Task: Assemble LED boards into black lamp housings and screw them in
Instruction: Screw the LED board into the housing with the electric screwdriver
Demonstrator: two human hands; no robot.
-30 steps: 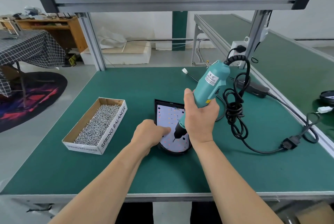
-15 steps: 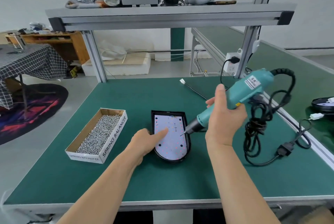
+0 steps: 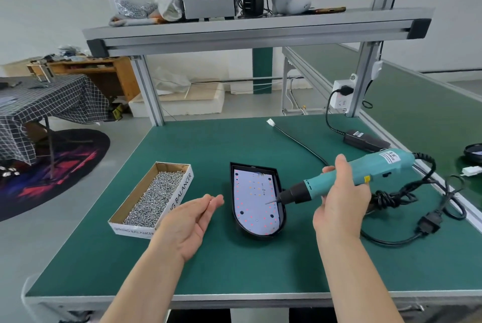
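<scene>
So a second ago the electric screwdriver (image 3: 375,170) was standing upright with its bit down on the near end of the LED board (image 3: 250,192), and the left hand (image 3: 193,221) was resting on the board to steady it. Now both have backed off. The right hand (image 3: 341,208) has tipped the driver over until it's almost level, fingers wrapped round the body, bit just hovering above the board's right side and not touching as far as I can tell. The left hand has let go completely: palm up, fingers straight and together, nothing in it that I can see, sitting between the cardboard box of screws (image 3: 180,194) and the black lamp housing (image 3: 283,218).

The board lies seated inside the housing, roughly mid worktop (image 3: 234,265), a bit toward the front edge; the screw box is over toward the left edge.

My read: that screw is done, and the free hand is heading for the box to grab the next one.
</scene>
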